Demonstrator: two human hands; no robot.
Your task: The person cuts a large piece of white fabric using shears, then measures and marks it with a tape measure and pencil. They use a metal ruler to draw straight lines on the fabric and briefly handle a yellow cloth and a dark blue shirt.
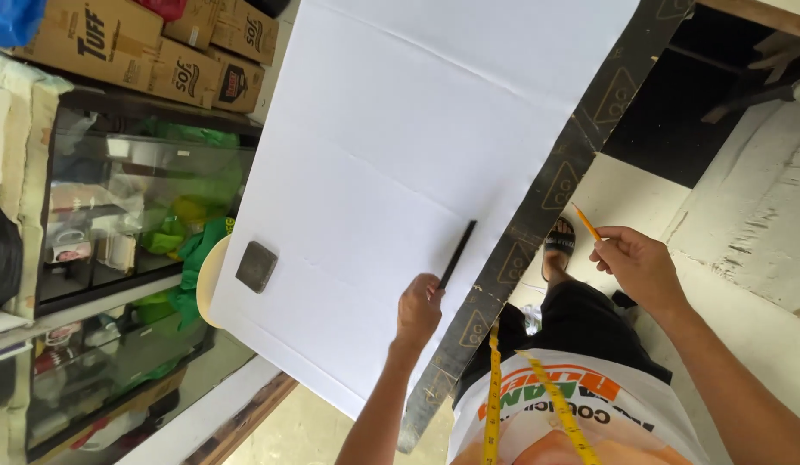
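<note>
On white sheet, left hand pinches diagonal black ruler; right hand grips pencil.

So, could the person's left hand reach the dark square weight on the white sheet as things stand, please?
Probably yes: the left hand rests on the white sheet holding a black ruler, and only bare sheet lies between it and the square weight.

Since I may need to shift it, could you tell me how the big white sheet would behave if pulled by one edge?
The white sheet shows fold creases, so it is probably thin and floppy. A dark square weight rests on it, suggesting it is light and slides or lifts easily. The left hand also presses it, holding a black ruler.
</note>
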